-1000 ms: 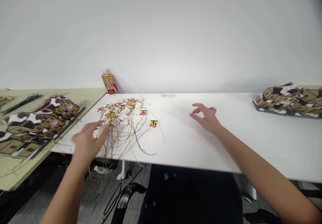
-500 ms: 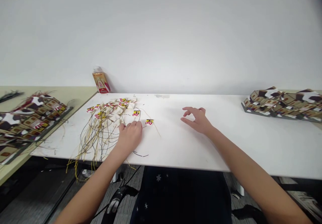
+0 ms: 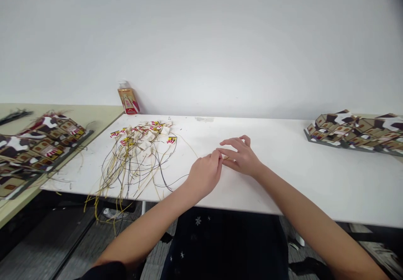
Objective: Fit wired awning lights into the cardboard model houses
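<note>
My left hand (image 3: pixel 205 174) is closed above the white table, with its fingertips meeting those of my right hand (image 3: pixel 242 156). A small piece, mostly hidden, shows between the two hands, and a thin string trails near my left hand. Thumb and index finger of my right hand are pinched at that piece, while its other fingers are spread and curved. To the left lies a tangled pile of small tags (image 3: pixel 145 140) with yellow and black strings (image 3: pixel 121 175). One red, white and yellow tag (image 3: pixel 171 140) lies at the pile's right side.
A bottle (image 3: pixel 128 99) with a red and gold label leans against the wall at the back left. Stacks of paper houses stand on the left table (image 3: pixel 47 145) and at the far right (image 3: pixel 343 131). Strings hang over the white table's front edge (image 3: pixel 220 208).
My left hand has moved right, away from the pile, to meet my right hand. The tag that lay right of the pile has left its place. My right hand has shifted slightly.
</note>
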Tool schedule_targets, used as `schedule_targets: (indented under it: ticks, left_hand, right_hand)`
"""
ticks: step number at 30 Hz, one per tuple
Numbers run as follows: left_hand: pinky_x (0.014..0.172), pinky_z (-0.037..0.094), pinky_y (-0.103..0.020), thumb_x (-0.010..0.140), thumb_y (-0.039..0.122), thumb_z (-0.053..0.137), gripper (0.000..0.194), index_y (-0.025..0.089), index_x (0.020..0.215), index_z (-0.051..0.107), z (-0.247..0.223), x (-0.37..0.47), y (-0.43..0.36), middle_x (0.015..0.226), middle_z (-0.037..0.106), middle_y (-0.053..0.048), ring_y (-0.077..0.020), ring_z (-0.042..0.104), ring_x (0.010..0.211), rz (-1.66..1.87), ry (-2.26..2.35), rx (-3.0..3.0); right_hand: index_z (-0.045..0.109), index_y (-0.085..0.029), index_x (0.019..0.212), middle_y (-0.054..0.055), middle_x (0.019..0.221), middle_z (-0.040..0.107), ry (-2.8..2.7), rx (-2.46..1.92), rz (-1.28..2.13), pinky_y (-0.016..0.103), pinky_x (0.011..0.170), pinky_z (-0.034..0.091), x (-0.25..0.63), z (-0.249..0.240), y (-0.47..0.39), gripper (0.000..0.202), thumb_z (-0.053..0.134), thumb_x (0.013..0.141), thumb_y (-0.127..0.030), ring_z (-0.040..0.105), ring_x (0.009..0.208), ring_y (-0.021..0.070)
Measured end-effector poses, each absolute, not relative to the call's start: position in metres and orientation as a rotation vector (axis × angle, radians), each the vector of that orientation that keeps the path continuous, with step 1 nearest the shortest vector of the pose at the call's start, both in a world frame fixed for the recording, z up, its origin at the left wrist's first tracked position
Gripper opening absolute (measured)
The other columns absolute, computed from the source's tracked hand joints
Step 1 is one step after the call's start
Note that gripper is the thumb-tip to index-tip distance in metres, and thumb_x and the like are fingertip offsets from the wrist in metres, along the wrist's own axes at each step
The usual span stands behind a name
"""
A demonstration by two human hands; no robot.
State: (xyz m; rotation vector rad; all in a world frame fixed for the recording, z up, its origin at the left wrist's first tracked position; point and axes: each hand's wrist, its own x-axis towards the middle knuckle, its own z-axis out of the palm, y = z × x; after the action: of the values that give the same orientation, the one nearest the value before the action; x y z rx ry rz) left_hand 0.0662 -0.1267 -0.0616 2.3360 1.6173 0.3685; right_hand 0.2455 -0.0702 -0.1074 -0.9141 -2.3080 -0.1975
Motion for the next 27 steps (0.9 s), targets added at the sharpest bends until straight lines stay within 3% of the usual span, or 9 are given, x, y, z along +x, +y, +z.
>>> schedule_targets:
  ticks: [6,9,12,15,18,24,27]
  left_hand:
    - [0.066,0.044,-0.034,0.1,0.046,0.03,0.034,0.023,0.117,0.048,-0.065,0.049,-0.114,0.087,0.069,-0.006,-0.0239,0.067,0.083,0.388,1.571,2.225]
    - [0.072,0.046,-0.037,0.1,0.043,0.026,0.036,0.022,0.108,0.055,-0.066,0.02,-0.102,0.099,0.069,-0.01,-0.028,0.066,0.092,0.225,1.869,2.23]
    - [0.075,0.048,-0.041,0.096,0.037,0.034,0.034,0.018,0.116,0.054,-0.068,-0.02,-0.088,0.11,0.066,-0.015,-0.0333,0.065,0.097,0.033,2.264,2.125]
    - [0.08,0.049,-0.044,0.094,0.042,0.037,0.04,0.016,0.116,0.056,-0.07,-0.057,-0.076,0.113,0.065,-0.017,-0.0348,0.063,0.102,0.035,2.406,2.003]
    - [0.085,0.048,-0.043,0.089,0.048,0.043,0.041,0.017,0.106,0.063,-0.073,-0.075,-0.066,0.111,0.066,-0.016,-0.0332,0.062,0.103,0.123,2.331,1.97]
    - [0.086,0.048,-0.035,0.085,0.034,0.046,0.026,0.018,0.089,0.066,-0.078,-0.085,-0.044,0.1,0.07,-0.01,-0.0257,0.064,0.097,0.332,2.263,1.942]
    - [0.075,0.05,-0.03,0.089,0.033,0.038,0.03,0.015,0.097,0.06,-0.066,-0.103,-0.03,0.098,0.07,-0.009,-0.0199,0.066,0.084,0.503,2.282,1.85]
  right_hand:
    - [0.072,-0.031,0.083,-0.001,0.11,0.069,-2.177,-0.949,-0.342,0.041,0.091,0.025,0.256,-0.107,-0.06,0.025,0.053,0.097,-0.036,0.061,0.098,0.0169]
    - [0.073,-0.03,0.081,-0.001,0.11,0.069,-2.069,-1.041,-0.36,0.041,0.09,0.025,0.264,-0.108,-0.054,0.025,0.054,0.097,-0.037,0.061,0.097,0.0177]
    - [0.073,-0.03,0.081,0.0,0.11,0.069,-1.98,-1.164,-0.316,0.042,0.09,0.025,0.272,-0.109,-0.05,0.026,0.053,0.097,-0.038,0.061,0.097,0.0191]
    - [0.074,-0.031,0.081,0.001,0.111,0.068,-1.917,-1.191,-0.31,0.042,0.09,0.025,0.276,-0.112,-0.047,0.028,0.052,0.097,-0.039,0.061,0.097,0.0196]
    - [0.074,-0.031,0.08,0.0,0.111,0.068,-1.895,-1.184,-0.308,0.043,0.091,0.025,0.276,-0.114,-0.046,0.028,0.052,0.097,-0.038,0.061,0.097,0.0192]
    - [0.073,-0.03,0.079,0.001,0.111,0.067,-1.898,-1.22,-0.287,0.044,0.092,0.025,0.275,-0.115,-0.046,0.03,0.051,0.096,-0.039,0.06,0.097,0.0205]
    - [0.074,-0.03,0.08,0.001,0.112,0.067,-1.875,-1.232,-0.309,0.044,0.092,0.025,0.278,-0.115,-0.045,0.031,0.05,0.097,-0.039,0.06,0.097,0.0204]
